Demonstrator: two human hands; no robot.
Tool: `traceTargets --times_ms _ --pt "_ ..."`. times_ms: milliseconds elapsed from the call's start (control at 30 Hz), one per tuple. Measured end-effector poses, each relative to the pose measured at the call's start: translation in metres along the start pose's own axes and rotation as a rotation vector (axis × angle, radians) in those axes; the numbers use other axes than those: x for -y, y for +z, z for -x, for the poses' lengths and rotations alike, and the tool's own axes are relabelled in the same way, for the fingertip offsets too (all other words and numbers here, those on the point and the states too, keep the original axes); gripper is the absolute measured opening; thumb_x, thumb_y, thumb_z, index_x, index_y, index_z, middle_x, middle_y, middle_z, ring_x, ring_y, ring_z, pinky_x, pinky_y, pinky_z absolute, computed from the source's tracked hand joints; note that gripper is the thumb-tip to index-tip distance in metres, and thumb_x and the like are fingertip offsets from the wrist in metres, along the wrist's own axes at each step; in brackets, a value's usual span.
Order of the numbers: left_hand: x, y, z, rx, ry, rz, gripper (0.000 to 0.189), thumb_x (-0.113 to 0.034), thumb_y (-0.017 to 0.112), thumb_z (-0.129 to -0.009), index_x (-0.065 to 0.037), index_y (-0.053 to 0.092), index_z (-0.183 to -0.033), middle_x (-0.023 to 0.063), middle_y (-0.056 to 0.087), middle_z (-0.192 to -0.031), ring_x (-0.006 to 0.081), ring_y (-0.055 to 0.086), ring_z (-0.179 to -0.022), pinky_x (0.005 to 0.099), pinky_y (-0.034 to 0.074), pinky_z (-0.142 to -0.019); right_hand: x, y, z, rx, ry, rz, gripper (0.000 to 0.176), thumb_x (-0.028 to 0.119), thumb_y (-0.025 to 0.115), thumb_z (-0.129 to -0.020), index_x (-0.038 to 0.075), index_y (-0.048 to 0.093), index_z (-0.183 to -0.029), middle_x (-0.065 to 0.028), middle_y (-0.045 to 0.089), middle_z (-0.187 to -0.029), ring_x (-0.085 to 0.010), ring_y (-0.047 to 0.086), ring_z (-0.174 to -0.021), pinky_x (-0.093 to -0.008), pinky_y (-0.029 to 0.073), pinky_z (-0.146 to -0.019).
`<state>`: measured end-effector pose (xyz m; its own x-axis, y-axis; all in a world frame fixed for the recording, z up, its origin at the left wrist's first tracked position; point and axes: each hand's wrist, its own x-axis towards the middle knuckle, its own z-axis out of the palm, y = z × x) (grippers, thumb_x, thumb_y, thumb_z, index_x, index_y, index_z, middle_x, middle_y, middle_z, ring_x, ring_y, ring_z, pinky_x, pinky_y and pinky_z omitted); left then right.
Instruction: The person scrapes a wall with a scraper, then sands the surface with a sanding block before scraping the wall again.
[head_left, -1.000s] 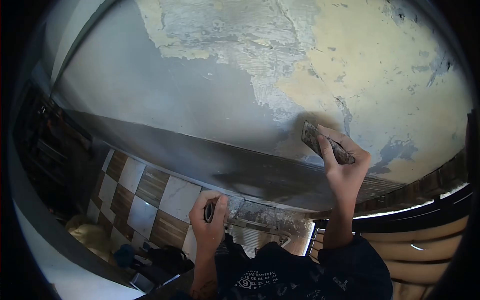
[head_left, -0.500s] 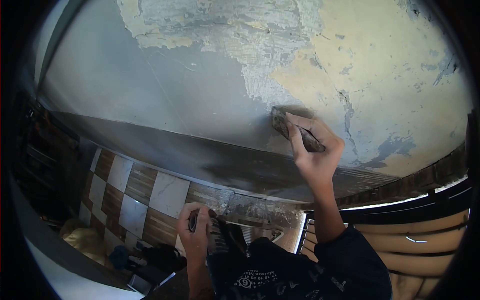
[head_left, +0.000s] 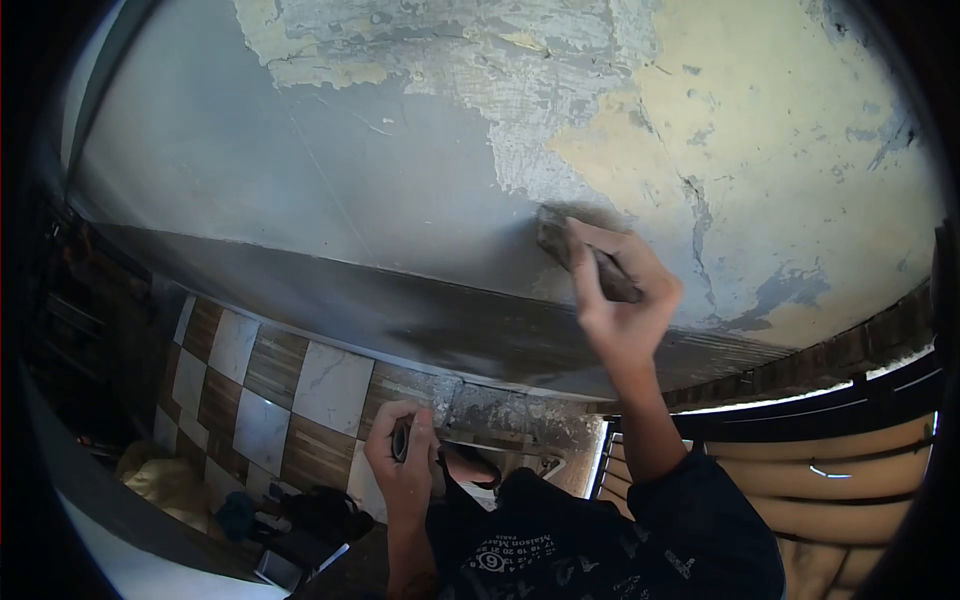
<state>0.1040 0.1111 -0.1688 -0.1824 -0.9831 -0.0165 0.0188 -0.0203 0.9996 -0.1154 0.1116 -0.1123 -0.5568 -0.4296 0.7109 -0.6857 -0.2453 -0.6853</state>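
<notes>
My right hand (head_left: 628, 285) is closed around a dark, worn flat block (head_left: 552, 234) and presses it against the wall (head_left: 420, 180). The block sits at the lower end of a rough whitish patch, between smooth grey surface and peeling yellow paint. Low in the view, my left hand (head_left: 400, 465) is curled around a dark handle (head_left: 401, 438) with a round end. It is held away from the wall, in front of my body. What the handle belongs to is mostly hidden by the hand.
A dark band (head_left: 300, 285) runs along the wall's foot. Below lies a checkered tile floor (head_left: 265, 425). A yellowish cloth or bag (head_left: 170, 485) and dark items (head_left: 320, 515) lie at lower left. Dark bars (head_left: 820, 430) stand at right.
My right hand has shifted slightly left with the block against the wall. My left hand has moved a little right and turned, and the striped piece below it no longer shows.
</notes>
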Motion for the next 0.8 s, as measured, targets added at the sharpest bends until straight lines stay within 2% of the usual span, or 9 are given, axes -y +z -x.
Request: traceTargets --times_ms 67,167,300,467,567,667,800 --pt "-0.005 0.002 -0.001 0.065 0.025 0.021 0.007 -0.007 0.056 -0.088 -0.003 0.054 -0.083 -0.0018 0.049 -0.061 0.0031 0.042 -0.051 0.0184 0.031 -0.047 0.002 -0.001 0.002 -0.005 -0.077 0.071 0.019 -0.007 0.063 -0.074 0.0 0.069 -0.09 -0.009 0.062 -0.068 -0.0097 0.057 -0.059 -0.0193 0.044 -0.055" --pt "0.0 -0.002 -0.004 0.035 0.025 0.056 0.009 -0.009 0.056 -0.089 -0.003 0.055 -0.083 -0.0021 0.049 -0.061 0.0031 0.041 -0.051 0.0187 0.031 -0.047 0.001 -0.015 0.007 -0.084 -0.098 0.156 0.016 -0.008 0.064 -0.073 -0.001 0.068 -0.087 -0.0086 0.063 -0.068 -0.0104 0.058 -0.06 -0.0199 0.045 -0.057" --pt "-0.009 0.005 -0.008 0.029 0.003 0.072 0.01 -0.01 0.057 -0.089 -0.002 0.055 -0.083 -0.002 0.049 -0.061 0.0031 0.042 -0.052 0.0188 0.032 -0.047 0.001 -0.016 0.005 -0.096 -0.096 0.172 0.016 -0.008 0.064 -0.073 -0.001 0.069 -0.087 -0.009 0.063 -0.069 -0.0105 0.059 -0.06 -0.0201 0.045 -0.058" --pt "-0.014 0.012 -0.002 0.167 0.13 0.045 0.01 -0.011 0.059 -0.088 -0.001 0.056 -0.084 -0.0016 0.05 -0.062 0.0027 0.044 -0.053 0.0183 0.034 -0.049 0.015 -0.036 0.004 -0.033 -0.014 0.167 0.016 -0.006 0.065 -0.073 0.0 0.068 -0.087 -0.0102 0.064 -0.072 -0.011 0.06 -0.062 -0.0204 0.046 -0.059" --pt "-0.023 0.018 0.003 0.203 0.113 0.038 0.01 -0.01 0.059 -0.088 -0.001 0.056 -0.084 -0.0014 0.051 -0.063 0.0031 0.044 -0.055 0.0185 0.034 -0.051 0.002 -0.009 -0.003 -0.032 -0.139 0.101 0.017 -0.006 0.064 -0.073 0.0 0.068 -0.088 -0.0108 0.064 -0.072 -0.0117 0.061 -0.062 -0.021 0.047 -0.058" --pt "-0.025 0.014 0.006 0.226 0.136 0.034 0.009 -0.009 0.058 -0.088 -0.001 0.056 -0.084 -0.0014 0.051 -0.063 0.0034 0.045 -0.056 0.0188 0.035 -0.052 0.018 -0.012 0.0 0.013 -0.095 0.106 0.019 -0.006 0.063 -0.073 0.0 0.068 -0.09 -0.0114 0.065 -0.074 -0.0129 0.062 -0.063 -0.0218 0.047 -0.058" --pt "-0.02 0.01 0.008 0.204 0.099 0.064 0.008 -0.008 0.058 -0.087 -0.001 0.056 -0.084 -0.0015 0.051 -0.064 0.0034 0.044 -0.057 0.0189 0.035 -0.053 0.015 -0.018 -0.001 -0.061 -0.157 0.143 0.017 -0.006 0.063 -0.073 0.0 0.067 -0.088 -0.0114 0.065 -0.075 -0.0139 0.063 -0.065 -0.0221 0.048 -0.061"
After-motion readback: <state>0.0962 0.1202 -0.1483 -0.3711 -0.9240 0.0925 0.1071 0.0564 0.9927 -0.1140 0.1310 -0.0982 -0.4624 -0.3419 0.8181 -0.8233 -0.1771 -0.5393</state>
